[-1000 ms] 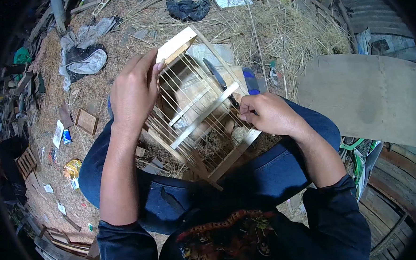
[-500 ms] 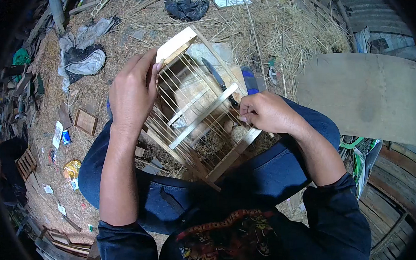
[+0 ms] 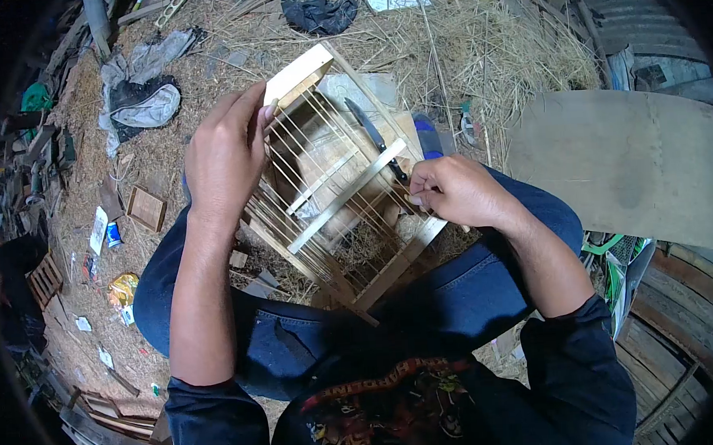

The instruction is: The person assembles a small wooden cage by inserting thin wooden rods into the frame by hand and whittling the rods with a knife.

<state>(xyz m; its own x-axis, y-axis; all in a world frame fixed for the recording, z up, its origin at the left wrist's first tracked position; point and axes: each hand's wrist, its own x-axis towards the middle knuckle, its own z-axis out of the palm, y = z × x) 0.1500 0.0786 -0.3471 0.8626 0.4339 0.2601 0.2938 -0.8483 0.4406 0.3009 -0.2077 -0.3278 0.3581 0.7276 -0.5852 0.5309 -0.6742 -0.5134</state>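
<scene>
A wooden cage frame (image 3: 345,197) with thin slats stands tilted between my legs. My left hand (image 3: 226,161) is closed on its upper left corner, thumb beside the pale end board (image 3: 300,74). At the frame's lower right side, my right hand (image 3: 449,189) pinches something thin and small that I cannot make out, close to the ends of the slats. A knife (image 3: 374,134) with a black handle lies beyond the slats, its blade pointing up and left, its handle end near my right fingers.
Straw covers the ground. A small wooden box (image 3: 146,209) lies at the left, near a blue can (image 3: 114,234). A black plastic bag (image 3: 319,7) is at the top. At the right lies a large flat board (image 3: 620,168), with planks (image 3: 684,310) below it.
The cage frame has shifted very slightly to the left and up with my left hand. My right hand keeps its pinch in nearly the same place.
</scene>
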